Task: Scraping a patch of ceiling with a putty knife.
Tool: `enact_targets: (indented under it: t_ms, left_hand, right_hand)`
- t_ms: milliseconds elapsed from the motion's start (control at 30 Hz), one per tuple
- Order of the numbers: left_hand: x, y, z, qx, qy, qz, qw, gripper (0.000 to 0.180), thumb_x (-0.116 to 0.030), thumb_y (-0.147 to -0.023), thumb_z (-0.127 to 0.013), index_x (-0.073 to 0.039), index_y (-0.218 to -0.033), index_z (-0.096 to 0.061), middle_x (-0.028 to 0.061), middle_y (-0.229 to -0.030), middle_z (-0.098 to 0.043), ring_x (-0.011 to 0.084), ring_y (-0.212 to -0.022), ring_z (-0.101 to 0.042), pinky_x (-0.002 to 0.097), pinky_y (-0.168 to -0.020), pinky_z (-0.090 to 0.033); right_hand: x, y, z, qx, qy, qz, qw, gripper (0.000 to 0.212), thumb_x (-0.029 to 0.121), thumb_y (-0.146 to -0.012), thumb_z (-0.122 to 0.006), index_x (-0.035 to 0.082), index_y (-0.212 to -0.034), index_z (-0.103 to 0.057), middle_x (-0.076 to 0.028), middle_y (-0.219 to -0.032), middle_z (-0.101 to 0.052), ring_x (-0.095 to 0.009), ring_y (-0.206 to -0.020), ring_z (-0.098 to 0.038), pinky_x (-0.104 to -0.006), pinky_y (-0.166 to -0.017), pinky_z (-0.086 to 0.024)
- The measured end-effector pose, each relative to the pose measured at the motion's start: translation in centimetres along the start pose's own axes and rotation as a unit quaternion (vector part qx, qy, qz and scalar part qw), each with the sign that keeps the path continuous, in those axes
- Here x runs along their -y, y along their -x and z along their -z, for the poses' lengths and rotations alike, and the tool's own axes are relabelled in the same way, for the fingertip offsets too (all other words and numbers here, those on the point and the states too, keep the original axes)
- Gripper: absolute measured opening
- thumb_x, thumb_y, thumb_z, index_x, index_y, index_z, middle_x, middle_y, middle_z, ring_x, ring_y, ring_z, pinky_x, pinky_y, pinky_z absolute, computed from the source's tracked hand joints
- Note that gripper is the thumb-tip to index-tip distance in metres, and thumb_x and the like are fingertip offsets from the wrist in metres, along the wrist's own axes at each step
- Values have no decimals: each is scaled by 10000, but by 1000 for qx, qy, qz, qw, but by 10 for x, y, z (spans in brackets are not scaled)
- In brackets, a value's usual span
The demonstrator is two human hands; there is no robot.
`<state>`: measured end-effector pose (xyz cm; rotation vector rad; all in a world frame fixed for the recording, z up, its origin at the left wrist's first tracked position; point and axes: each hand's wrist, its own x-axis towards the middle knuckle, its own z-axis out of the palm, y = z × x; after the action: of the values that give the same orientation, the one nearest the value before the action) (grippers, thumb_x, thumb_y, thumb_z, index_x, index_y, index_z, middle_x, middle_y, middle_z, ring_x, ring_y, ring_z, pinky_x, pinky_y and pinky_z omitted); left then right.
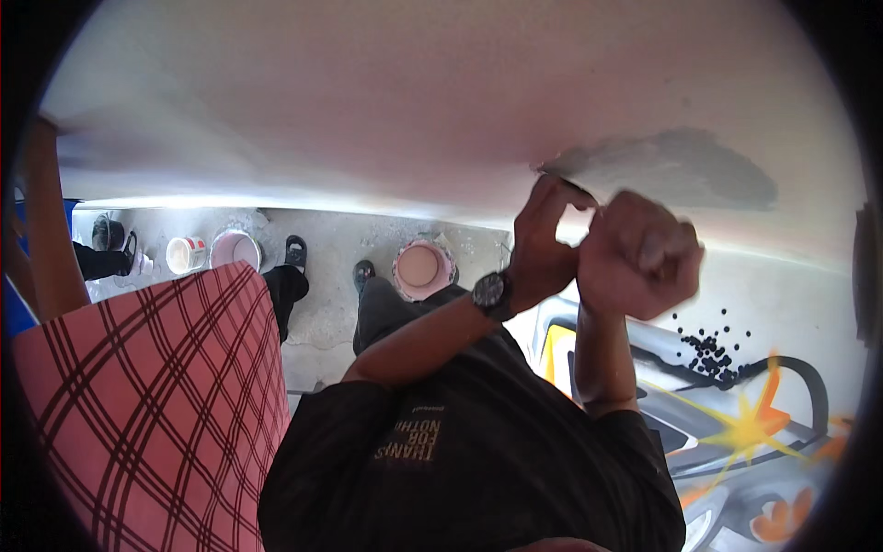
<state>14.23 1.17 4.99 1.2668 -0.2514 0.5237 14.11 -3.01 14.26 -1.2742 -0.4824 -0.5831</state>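
My left hand (543, 235), with a dark watch on its wrist, is raised close to the pale wall (349, 101). Its fingers curl in a pinch at a thin dark blade (572, 189), seen nearly edge-on near the wall. Beside it, my right hand (641, 253) is closed in a fist, its thumb side near the blade's end. Whatever that fist holds is hidden by the fingers. A damp-looking grey patch (681, 168) spreads over the wall just beyond both hands.
Close at my left stands a person in a pink plaid shirt (166, 386), one arm (51, 221) up by the wall. Pinkish buckets (418, 267) and a white tub (186, 254) stand on the stained floor (322, 322). A painted mural (736, 414) covers the right wall.
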Motion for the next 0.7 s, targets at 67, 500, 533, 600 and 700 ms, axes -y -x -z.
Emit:
enact_targets:
  t_ms: [67,500,533,600,700]
  left_hand:
    - [2,-2,4,11,-5,14,1000,296,-23,-705,-771,-39,-939,-590,119,-935,-592,309,-877,-612,380,-750,-509]
    - [-5,0,-5,-3,-8,-4,1000,236,-13,-740,-765,-37,-920,-614,104,-915,-604,277,-840,-628,357,-725,-519]
    - [0,-2,-5,3,-20,8,1000,237,-9,-741,-764,-37,-925,-619,105,-928,-613,274,-844,-633,354,-726,-521]
    - [-2,2,-9,0,-29,11,1000,242,-4,-737,-764,-39,-930,-623,102,-922,-611,271,-830,-629,358,-720,-521]
    - [-19,-13,-17,-1,5,-38,999,243,4,-733,-762,-40,-924,-617,99,-898,-587,270,-814,-615,356,-711,-515]
  right_hand:
    - [-8,0,-6,-89,95,5,991,389,214,-998,-377,60,-642,-350,-39,-559,-340,-129,-501,-269,-304,-486,-217]
    - [7,-2,9,-32,-21,-49,998,452,288,-999,-350,91,-593,-343,-27,-499,-296,-157,-467,-257,-342,-506,-256]
    - [-1,-2,13,-81,29,-60,994,467,304,-999,-339,99,-580,-343,-28,-490,-295,-160,-466,-257,-341,-504,-254]
    - [8,-7,17,-43,1,-92,995,457,293,-994,-309,98,-581,-331,-30,-492,-297,-162,-480,-264,-336,-509,-254]
    - [30,-14,11,22,-92,-30,995,419,245,-991,-285,88,-608,-352,-32,-496,-308,-167,-484,-267,-334,-525,-265]
